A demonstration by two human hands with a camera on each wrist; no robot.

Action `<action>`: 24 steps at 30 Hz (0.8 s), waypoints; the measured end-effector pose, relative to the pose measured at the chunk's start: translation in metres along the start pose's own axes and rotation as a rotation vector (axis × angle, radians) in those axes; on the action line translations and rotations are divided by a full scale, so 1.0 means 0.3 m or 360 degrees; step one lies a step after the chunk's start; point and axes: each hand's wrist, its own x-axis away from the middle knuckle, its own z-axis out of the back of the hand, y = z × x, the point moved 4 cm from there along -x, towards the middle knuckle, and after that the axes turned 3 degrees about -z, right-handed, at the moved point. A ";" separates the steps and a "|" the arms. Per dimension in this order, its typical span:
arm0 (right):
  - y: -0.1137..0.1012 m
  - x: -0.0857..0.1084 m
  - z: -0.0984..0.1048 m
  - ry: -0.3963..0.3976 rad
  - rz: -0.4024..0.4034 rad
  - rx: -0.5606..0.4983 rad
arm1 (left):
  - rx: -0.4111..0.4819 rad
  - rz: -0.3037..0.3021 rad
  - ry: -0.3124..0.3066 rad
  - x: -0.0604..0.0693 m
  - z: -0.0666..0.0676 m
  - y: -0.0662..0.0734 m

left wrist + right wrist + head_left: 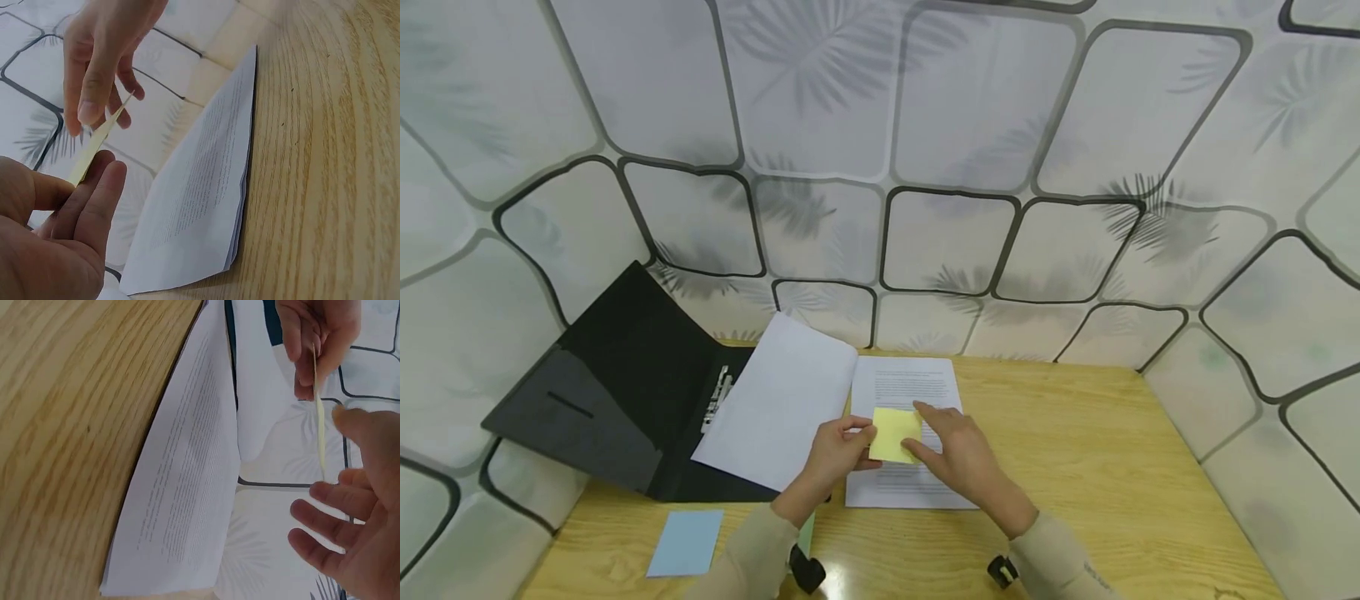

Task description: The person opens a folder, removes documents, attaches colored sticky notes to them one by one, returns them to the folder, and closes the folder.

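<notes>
My left hand point(838, 450) pinches a thin yellow sticky note pad point(893, 433) by its left side, thumb on top and fingers beneath. The pad is held above a printed page point(916, 377), which lies on the table; in the left wrist view the pad point(94, 147) appears edge-on. My right hand point(966, 454) hovers at the pad's right side with thumb and fingers spread. In the right wrist view its thumb stands apart from the pad point(320, 428), and a fingertip is close to the lower end; whether it touches, I cannot tell.
A black ring binder point(625, 392) lies open at the left, its cover leaning toward the patterned wall covering. A turned-over white sheet point(782, 400) rests on it. Blue sticky notes point(685, 543) lie near the front left. Something green point(807, 533) shows partly behind the left sleeve.
</notes>
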 end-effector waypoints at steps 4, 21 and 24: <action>0.015 -0.003 -0.018 -0.0035 -0.0343 -0.0326 | 0.0027 0.0027 0.0025 0.007 -0.014 0.006; 0.008 -0.001 -0.019 -0.0303 -0.0185 -0.0500 | -0.0182 -0.0076 -0.0226 0.003 -0.015 0.020; 0.001 0.003 -0.024 -0.0302 -0.0194 -0.0382 | -0.0136 -0.0029 -0.0093 0.005 -0.009 0.020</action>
